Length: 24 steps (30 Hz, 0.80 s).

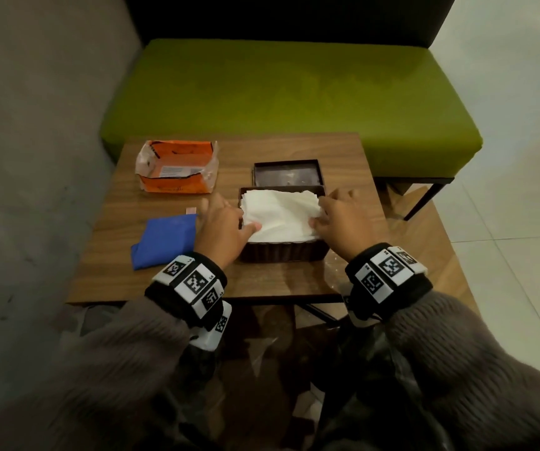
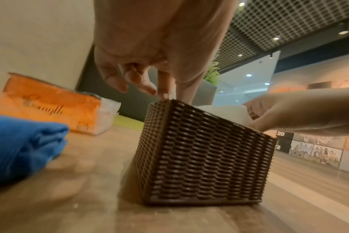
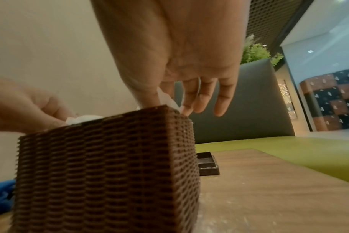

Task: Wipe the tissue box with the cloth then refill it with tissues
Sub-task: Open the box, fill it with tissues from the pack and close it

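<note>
Wall panels (image 2: 283, 142) in the left wrist view carry white nos. "20", below it "22" w/ first digit partly cut off. Orange pack (image 2: 50, 104) at table's far left corner has dark script lettering, too blurred to read. Its white label (image 1: 174, 171): unreadable.

Dark brown woven tissue box (image 2: 201, 157) stands on wooden table (image 2: 90, 197), open at top. White tissues (image 2: 225, 112) show just above rim. Left hand (image 2: 149, 52) hangs over box's left end, one fingertip (image 2: 163, 94) touching top corner, other fingers loosely curled. Right hand (image 2: 301, 115) reaches in from right, fingers on tissues. Folded blue cloth (image 2: 24, 146) lies left. Orange tissue pack (image 2: 52, 105) sits behind cloth, end torn open.
</note>
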Each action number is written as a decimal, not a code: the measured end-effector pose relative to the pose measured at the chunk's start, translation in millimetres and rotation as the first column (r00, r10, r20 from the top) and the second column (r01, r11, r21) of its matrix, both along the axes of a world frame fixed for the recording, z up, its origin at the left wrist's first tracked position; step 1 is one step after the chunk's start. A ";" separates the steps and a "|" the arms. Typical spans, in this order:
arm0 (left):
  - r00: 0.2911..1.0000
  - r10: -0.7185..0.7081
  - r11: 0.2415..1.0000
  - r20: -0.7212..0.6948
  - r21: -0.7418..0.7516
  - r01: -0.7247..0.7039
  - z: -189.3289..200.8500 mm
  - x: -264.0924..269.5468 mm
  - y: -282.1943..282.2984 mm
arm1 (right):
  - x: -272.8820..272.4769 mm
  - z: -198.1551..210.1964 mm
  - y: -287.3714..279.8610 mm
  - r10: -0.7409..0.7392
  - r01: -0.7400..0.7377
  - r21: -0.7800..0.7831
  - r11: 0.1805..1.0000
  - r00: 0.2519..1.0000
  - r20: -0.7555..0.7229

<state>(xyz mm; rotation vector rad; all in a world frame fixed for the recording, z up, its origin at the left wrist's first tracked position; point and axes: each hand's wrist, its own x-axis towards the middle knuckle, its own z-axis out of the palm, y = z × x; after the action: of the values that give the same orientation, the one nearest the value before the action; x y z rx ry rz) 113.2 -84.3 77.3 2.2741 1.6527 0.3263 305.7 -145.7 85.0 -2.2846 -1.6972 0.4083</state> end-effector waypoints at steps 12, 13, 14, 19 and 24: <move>0.939 -0.324 0.944 -0.119 0.017 0.328 -6.3 3.0 -5.5 | -44.5 1.2 -16.1 0.287 -0.288 0.109 0.951 0.958 0.026; 0.933 -0.331 0.944 -0.140 -0.030 0.330 -8.0 2.0 -6.1 | -47.4 -4.0 -17.1 0.308 -0.308 -0.001 0.951 0.951 0.018; 0.924 -0.345 0.939 -0.163 -0.066 0.338 -8.4 1.2 -5.3 | -47.8 -9.0 -17.3 0.314 -0.309 -0.111 0.945 0.949 0.033; 0.909 -0.405 0.906 0.094 -0.096 0.413 -4.8 -2.7 18.7 | -40.4 -15.4 -15.0 0.375 -0.311 -0.355 0.882 0.918 0.129; 0.909 -0.052 0.988 0.414 -0.112 0.108 -5.7 0.4 71.8 | -29.3 -16.9 -16.7 0.376 -0.310 -0.354 0.882 0.917 0.132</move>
<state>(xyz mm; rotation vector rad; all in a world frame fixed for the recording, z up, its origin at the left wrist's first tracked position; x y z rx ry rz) 113.6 -12.5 71.5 1.9965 1.3203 0.6093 276.5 -162.4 68.1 -2.2996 -2.3077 0.5929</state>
